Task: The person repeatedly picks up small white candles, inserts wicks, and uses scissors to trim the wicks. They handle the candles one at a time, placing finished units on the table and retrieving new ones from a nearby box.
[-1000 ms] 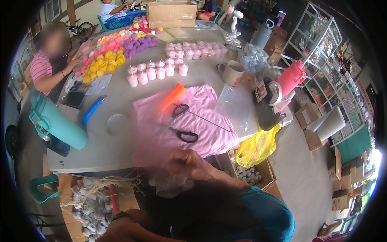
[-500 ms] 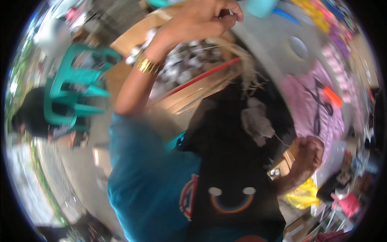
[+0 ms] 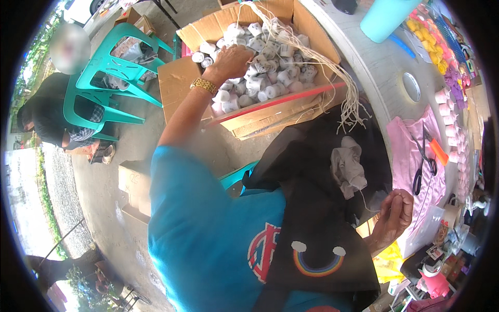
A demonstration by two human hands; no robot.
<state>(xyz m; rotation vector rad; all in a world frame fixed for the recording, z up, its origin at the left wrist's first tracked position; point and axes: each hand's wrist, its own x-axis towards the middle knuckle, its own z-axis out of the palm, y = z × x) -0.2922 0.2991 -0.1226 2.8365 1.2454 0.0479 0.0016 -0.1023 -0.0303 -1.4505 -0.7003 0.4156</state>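
My left hand [image 3: 232, 63], a gold watch on its wrist, is down among small white cup-shaped pieces [image 3: 262, 78] in an open cardboard box [image 3: 205, 22]. Its fingertips are partly hidden by the pieces, so I cannot tell whether it grips one. A bundle of off-white strings [image 3: 353, 104] hangs over the box's right corner. On the black cloth over my lap lies a crumpled greyish-white cloth piece [image 3: 347, 167]. A thin string runs from it to my right hand [image 3: 393, 216], whose fingers are pinched together at the right, beside the table.
On the table at right are pink satin cloth [image 3: 400, 143], black scissors [image 3: 420, 166], an orange-handled tool [image 3: 439, 152], a tape roll [image 3: 411, 87] and a turquoise tumbler [image 3: 387, 20]. Green plastic chairs [image 3: 117, 91] stand at left, with a person in black [image 3: 47, 104] seated behind them.
My left hand has come down from above the box's far side into the white pieces. My right hand stays at the right with fingers closed. The view has shifted and sharpened.
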